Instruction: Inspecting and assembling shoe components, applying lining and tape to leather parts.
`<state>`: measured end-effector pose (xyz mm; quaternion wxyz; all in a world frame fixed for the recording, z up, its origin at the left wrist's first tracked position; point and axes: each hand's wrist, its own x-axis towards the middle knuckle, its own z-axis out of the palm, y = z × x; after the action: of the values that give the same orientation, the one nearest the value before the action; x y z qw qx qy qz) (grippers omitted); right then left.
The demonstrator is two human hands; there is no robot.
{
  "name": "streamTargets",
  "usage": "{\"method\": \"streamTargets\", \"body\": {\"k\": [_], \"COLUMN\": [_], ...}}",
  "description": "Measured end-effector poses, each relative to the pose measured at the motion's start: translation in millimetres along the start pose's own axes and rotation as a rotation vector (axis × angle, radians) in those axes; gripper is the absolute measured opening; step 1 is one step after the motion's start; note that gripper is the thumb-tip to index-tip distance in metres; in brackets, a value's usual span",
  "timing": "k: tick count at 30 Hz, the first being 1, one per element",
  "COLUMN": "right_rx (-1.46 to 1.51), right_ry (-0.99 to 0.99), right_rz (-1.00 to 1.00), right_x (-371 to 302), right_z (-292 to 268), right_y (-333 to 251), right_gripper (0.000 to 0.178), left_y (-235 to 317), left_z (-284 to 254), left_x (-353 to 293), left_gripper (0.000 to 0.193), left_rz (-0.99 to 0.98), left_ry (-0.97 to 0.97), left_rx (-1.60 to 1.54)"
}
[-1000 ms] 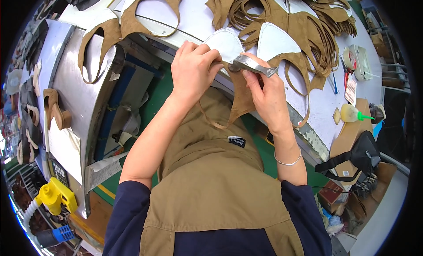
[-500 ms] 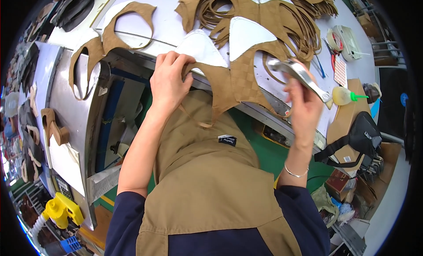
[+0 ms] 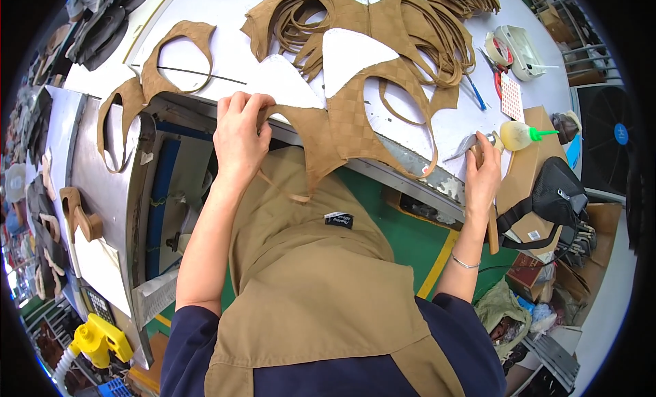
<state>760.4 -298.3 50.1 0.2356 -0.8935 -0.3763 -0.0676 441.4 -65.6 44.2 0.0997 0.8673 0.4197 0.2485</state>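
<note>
My left hand (image 3: 240, 134) is closed, its fingers pinching the left edge of a brown leather shoe-upper piece (image 3: 365, 120). This piece has large cut-outs, a woven-look section and white-lined flaps, and it hangs partly over the table's front edge. At the right end of that edge, my right hand (image 3: 483, 175) is closed around a hammer (image 3: 493, 234). Its wooden handle points down past the edge toward my forearm, while its metal head lies low by the tabletop, partly covered by my fingers. A bottle with a green nozzle (image 3: 514, 135) stands just beyond this hand.
More brown cut pieces (image 3: 389, 24) lie heaped at the back of the white table (image 3: 239, 52). Another brown piece (image 3: 158, 79) drapes over the left edge. Toward the right are a blue-handled tool (image 3: 476, 95), a tape roll (image 3: 501, 50), a cardboard box (image 3: 536, 161) and a black bag (image 3: 550, 199).
My right hand has carried the hammer from above the brown piece right and down to the table's edge. My left hand keeps its hold on the piece. The whole view has shifted slightly.
</note>
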Motion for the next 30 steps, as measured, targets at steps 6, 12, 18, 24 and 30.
{"method": "streamTargets", "body": {"k": [6, 12, 18, 24, 30], "right_rx": [-0.218, 0.588, 0.289, 1.110, 1.300], "right_ry": [0.069, -0.220, -0.138, -0.519, -0.564], "right_rz": [-0.165, -0.340, -0.518, -0.092, 0.010], "right_x": [11, 60, 92, 58, 48], "right_z": [-12, 26, 73, 45, 48], "right_y": [-15, -95, -132, -124, -107], "right_gripper": [0.030, 0.032, 0.043, 0.019, 0.026], "left_y": [-3, -1, 10, -15, 14], "left_z": [2, -13, -30, -62, -22], "left_x": [1, 12, 18, 78, 84], "left_gripper": [0.034, 0.032, 0.028, 0.031, 0.043], "left_rz": [0.118, 0.254, 0.400, 0.593, 0.331], "left_ry": [0.040, 0.140, 0.267, 0.516, -0.021], "left_rx": [0.077, 0.129, 0.175, 0.292, -0.349]}}
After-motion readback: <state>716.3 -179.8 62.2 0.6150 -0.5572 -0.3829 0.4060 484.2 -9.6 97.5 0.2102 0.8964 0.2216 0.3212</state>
